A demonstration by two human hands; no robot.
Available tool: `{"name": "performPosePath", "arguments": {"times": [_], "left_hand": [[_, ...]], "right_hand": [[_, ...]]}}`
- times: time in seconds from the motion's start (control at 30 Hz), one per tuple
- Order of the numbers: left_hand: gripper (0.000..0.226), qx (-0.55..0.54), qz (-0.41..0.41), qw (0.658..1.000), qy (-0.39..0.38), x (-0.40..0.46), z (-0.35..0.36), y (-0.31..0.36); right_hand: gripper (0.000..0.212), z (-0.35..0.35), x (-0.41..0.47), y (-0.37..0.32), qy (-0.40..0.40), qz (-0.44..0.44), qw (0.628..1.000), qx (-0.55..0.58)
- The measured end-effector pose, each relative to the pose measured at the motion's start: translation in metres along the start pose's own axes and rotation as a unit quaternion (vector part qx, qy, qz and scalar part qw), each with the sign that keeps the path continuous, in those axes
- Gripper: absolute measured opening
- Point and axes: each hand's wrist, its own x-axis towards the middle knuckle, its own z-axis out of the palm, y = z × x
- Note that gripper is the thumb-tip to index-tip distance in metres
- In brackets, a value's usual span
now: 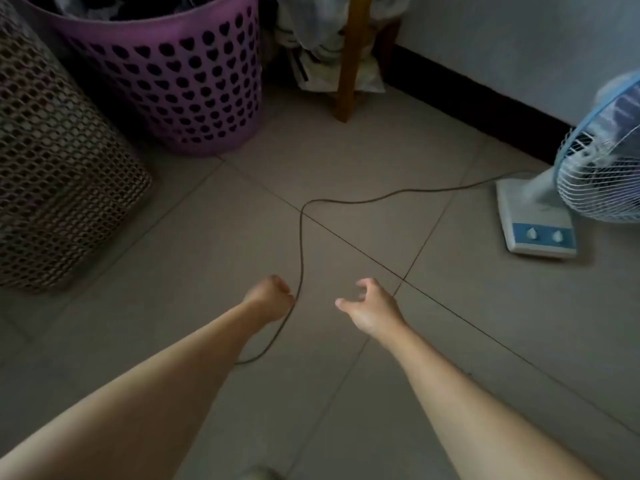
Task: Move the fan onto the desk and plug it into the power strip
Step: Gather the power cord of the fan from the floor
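Observation:
A white and blue fan (568, 199) stands on the tiled floor at the right, near the wall, its grille partly cut off by the frame edge. Its dark cord (346, 201) runs left from the base, bends at mid-floor and comes down toward me. My left hand (268, 297) is closed in a fist on the cord, which loops down past my forearm. My right hand (369, 304) hovers a little to the right of the cord with its fingers spread and curled, holding nothing. The plug, the desk and the power strip are out of view.
A purple laundry basket (180, 84) with heart-shaped holes stands at the back left, a brown mesh basket (52, 168) beside it. A wooden furniture leg (349, 57) and bundled cloth (311, 39) sit at the back centre. A dark skirting (485, 98) lines the wall.

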Motion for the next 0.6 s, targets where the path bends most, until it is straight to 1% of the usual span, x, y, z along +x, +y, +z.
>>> {"name": "performPosePath", "arguments": {"times": [0.13,0.33,0.47,0.53,0.57,0.6], "left_hand": [[0.034,0.025,-0.001,0.999,0.035,0.055,0.036,-0.018],[0.048,0.011,0.028,0.999,0.045,0.116,0.076,-0.031],[0.048,-0.088,0.053,0.994,0.034,0.131,0.084,-0.026],[0.049,-0.092,0.049,0.994,0.028,0.131,0.087,-0.025],[0.047,-0.082,0.048,0.995,0.029,0.128,0.087,-0.025],[0.040,-0.075,0.054,0.995,0.039,0.126,0.086,-0.024]], "right_hand": [[0.060,0.022,0.048,0.025,0.014,-0.019,1.000,-0.014],[0.061,0.045,0.087,0.059,0.017,-0.030,0.999,-0.003],[0.060,0.042,0.093,0.068,0.028,-0.039,0.999,0.006],[0.060,0.039,0.091,0.070,0.032,-0.040,0.999,0.012],[0.059,0.037,0.090,0.070,0.033,-0.042,0.999,0.013],[0.059,0.036,0.089,0.071,0.032,-0.041,0.999,0.013]]}}
